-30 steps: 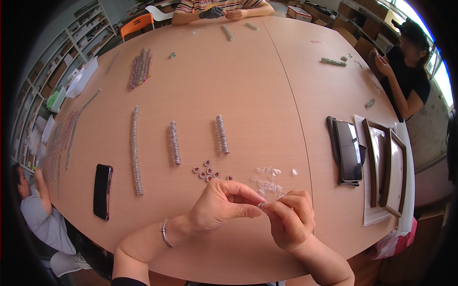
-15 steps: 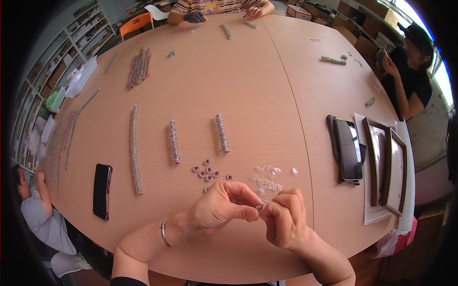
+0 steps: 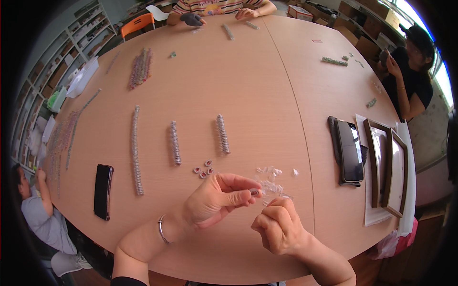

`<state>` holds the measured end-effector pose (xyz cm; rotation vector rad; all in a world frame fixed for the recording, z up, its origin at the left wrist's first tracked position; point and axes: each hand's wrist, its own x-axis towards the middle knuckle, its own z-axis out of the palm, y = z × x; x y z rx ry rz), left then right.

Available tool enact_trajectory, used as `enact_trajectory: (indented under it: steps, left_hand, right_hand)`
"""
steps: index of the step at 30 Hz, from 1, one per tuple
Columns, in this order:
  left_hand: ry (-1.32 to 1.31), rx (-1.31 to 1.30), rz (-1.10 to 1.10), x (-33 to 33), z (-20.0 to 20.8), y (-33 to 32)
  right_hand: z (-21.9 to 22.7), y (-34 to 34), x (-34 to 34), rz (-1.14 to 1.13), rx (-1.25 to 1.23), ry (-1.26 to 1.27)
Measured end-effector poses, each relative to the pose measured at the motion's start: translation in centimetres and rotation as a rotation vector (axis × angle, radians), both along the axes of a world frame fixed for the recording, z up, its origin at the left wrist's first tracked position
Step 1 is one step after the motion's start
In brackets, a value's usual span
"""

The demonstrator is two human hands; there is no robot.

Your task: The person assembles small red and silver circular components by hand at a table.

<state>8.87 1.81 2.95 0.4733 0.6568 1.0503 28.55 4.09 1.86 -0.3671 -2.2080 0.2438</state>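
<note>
My left hand point(image 3: 217, 200) is closed, pinching a small round piece point(image 3: 254, 191) with a pale rim between thumb and forefinger. Lower and to the right, my right hand point(image 3: 279, 226) has its fingers curled in. A thin clear sliver of film point(image 3: 286, 195) sticks up by its fingertips. Just beyond my left hand lie several small round pieces with red centres point(image 3: 203, 175), and that hand covers part of the area. Crumpled bits of clear film point(image 3: 272, 185) are scattered on the table beyond my right hand.
Farther out stand three rows of stacked pieces: a long one point(image 3: 136, 150) and two shorter ones point(image 3: 175, 143), point(image 3: 223, 134). A phone point(image 3: 102, 192) lies left; another phone point(image 3: 349, 150) and brown frames point(image 3: 396, 171) lie right. Other people sit around the table point(image 3: 248, 86).
My hands have drawn apart. The right has moved slightly down, a clear sliver at its fingers, while the left keeps the round piece and now hides more of the red-centred pieces.
</note>
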Motion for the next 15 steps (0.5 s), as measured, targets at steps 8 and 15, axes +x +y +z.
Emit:
enact_trajectory:
  steps: [8, 15]
  left_hand:
    - [1.067, 0.416, 0.471, -2.3, -1.9, 2.9]
    - [1.468, 0.437, 0.444, -1.8, -2.3, 3.2]
  right_hand:
    - [-0.5, 1.2, 0.2, -0.174, -0.173, 0.048]
    - [-1.0, 1.7, -0.1, -0.223, -0.195, 0.042]
